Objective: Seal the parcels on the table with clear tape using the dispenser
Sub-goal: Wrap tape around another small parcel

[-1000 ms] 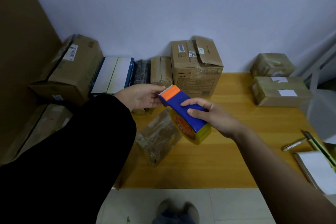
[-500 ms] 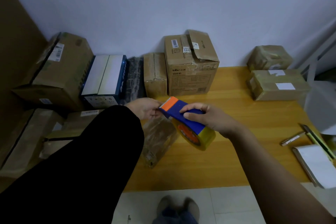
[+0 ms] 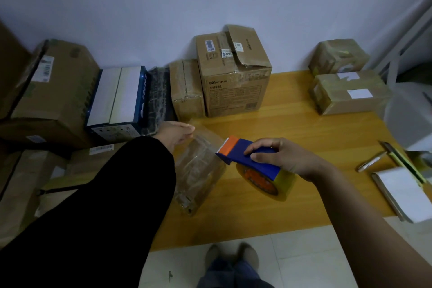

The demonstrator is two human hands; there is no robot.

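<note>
My right hand [image 3: 287, 159] grips the blue tape dispenser [image 3: 247, 159] from above. The dispenser has an orange front and a clear tape roll [image 3: 266, 181] under it, and it hangs just above the wooden table [image 3: 304, 138]. A strip of clear tape [image 3: 208, 137] runs from its orange end to my left hand [image 3: 174, 135], which pinches the strip's end. Below the strip, a small brown parcel wrapped in tape [image 3: 198, 173] lies on the table's left part. My black sleeve hides its left edge.
Cardboard boxes [image 3: 233, 77] line the wall at the back and left. Two taped parcels [image 3: 350, 91] sit at the back right. A pen [image 3: 371, 161], a utility knife [image 3: 402, 161] and a notepad [image 3: 402, 192] lie near the right edge. Shoes show below the table's front edge.
My right hand has drawn the dispenser to the right, away from my left hand, and a strip of tape now stretches between them above the small parcel.
</note>
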